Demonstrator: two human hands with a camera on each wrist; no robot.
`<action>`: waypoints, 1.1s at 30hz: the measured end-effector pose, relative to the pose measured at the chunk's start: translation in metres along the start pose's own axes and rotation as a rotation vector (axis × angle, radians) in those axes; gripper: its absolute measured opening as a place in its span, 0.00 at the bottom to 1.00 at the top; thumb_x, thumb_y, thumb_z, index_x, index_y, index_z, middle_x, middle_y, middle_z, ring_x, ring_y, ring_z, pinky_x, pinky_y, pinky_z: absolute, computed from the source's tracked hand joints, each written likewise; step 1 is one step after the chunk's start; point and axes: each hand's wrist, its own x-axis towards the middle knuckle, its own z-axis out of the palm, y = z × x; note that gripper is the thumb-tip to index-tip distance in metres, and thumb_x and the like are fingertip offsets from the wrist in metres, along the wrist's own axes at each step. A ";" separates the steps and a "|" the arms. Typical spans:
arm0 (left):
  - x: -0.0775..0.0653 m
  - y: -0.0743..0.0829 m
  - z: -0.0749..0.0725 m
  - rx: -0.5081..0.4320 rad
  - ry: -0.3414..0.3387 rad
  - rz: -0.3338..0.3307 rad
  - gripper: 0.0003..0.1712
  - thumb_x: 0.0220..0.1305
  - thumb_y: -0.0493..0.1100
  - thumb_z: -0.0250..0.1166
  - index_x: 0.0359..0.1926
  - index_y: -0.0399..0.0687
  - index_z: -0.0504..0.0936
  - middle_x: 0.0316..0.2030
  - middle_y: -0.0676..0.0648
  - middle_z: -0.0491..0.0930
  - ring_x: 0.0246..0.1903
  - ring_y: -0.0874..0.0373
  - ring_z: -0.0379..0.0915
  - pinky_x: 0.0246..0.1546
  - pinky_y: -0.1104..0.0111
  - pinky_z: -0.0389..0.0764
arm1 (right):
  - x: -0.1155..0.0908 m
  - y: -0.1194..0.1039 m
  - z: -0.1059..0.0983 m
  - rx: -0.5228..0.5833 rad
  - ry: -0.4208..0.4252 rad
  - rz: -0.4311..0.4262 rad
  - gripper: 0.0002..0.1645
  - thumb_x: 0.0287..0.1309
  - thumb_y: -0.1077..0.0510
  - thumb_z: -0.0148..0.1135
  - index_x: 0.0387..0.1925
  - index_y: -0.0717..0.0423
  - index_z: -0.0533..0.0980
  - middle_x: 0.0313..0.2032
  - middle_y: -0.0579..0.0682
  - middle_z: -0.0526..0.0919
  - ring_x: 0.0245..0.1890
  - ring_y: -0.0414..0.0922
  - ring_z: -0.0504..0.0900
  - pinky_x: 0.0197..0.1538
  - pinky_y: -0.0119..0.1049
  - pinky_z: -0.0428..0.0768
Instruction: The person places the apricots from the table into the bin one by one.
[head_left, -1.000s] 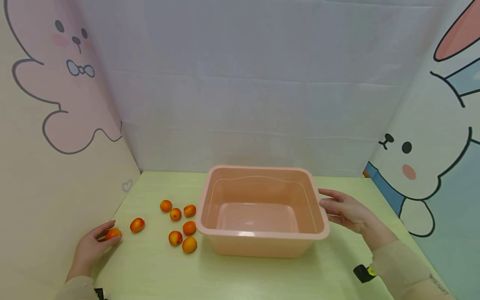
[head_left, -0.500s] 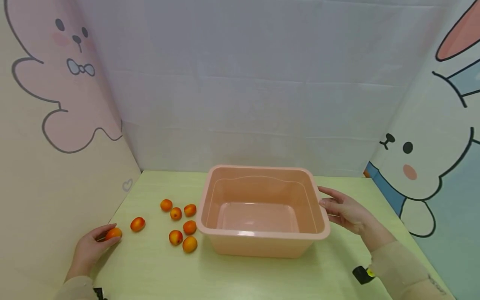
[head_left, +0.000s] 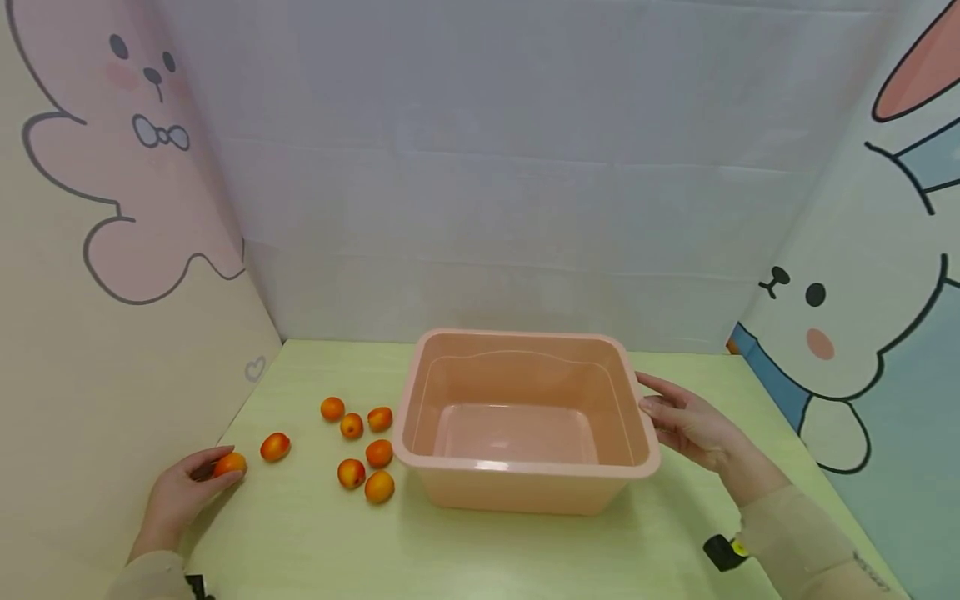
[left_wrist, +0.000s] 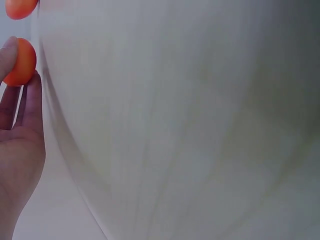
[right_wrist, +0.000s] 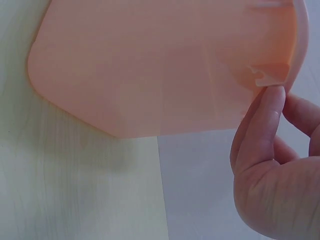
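At the table's left side, my left hand (head_left: 177, 498) holds a small orange-red fruit (head_left: 230, 464) between thumb and fingers. The left wrist view shows the same smooth, oval fruit (left_wrist: 24, 62) in that grip. Another red-orange fruit (head_left: 275, 447) lies just beyond it. A pale pink plastic basin (head_left: 525, 487) stands upright mid-table with nothing in it. On its right side, my right hand (head_left: 693, 425) pinches the rim, the thumb at the top edge. In the right wrist view its fingers (right_wrist: 260, 127) reach up under the basin's rim (right_wrist: 302, 35).
Several similar fruits (head_left: 378, 487) lie loose on the pale table (head_left: 315, 542), close to the basin's left side. A white sheet (head_left: 510, 208) backs the table. Panels with cartoon animals (head_left: 847, 333) flank both sides.
My left hand and the fruit in it have shifted very slightly to the right. The right hand, the basin and the loose fruits stay in place.
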 end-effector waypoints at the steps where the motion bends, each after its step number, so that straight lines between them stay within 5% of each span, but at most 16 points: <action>1: 0.000 0.002 0.000 -0.004 0.000 0.000 0.39 0.55 0.53 0.76 0.59 0.31 0.77 0.48 0.45 0.81 0.34 0.84 0.64 0.35 0.86 0.71 | 0.000 0.000 0.000 0.003 0.000 0.001 0.39 0.70 0.59 0.58 0.77 0.47 0.55 0.47 0.46 0.82 0.43 0.42 0.85 0.48 0.34 0.83; 12: 0.006 0.034 0.006 -0.114 0.041 0.131 0.35 0.58 0.48 0.75 0.59 0.30 0.77 0.39 0.76 0.73 0.37 0.84 0.69 0.37 0.87 0.73 | 0.000 0.001 0.002 0.010 0.009 0.002 0.39 0.70 0.59 0.58 0.77 0.47 0.55 0.47 0.46 0.82 0.42 0.41 0.85 0.47 0.33 0.83; 25: 0.017 0.113 0.018 -0.240 0.049 0.322 0.28 0.60 0.40 0.73 0.59 0.31 0.78 0.44 0.68 0.77 0.40 0.78 0.75 0.43 0.86 0.75 | 0.000 0.002 0.005 -0.013 0.022 -0.004 0.41 0.71 0.59 0.57 0.78 0.51 0.50 0.46 0.46 0.82 0.40 0.40 0.84 0.46 0.32 0.83; 33: 0.024 0.160 0.029 -0.275 0.007 0.440 0.27 0.60 0.37 0.72 0.59 0.33 0.78 0.49 0.54 0.78 0.43 0.74 0.75 0.46 0.84 0.75 | -0.002 0.002 0.004 0.010 -0.015 -0.032 0.40 0.72 0.60 0.55 0.78 0.51 0.51 0.45 0.47 0.82 0.39 0.40 0.84 0.44 0.31 0.83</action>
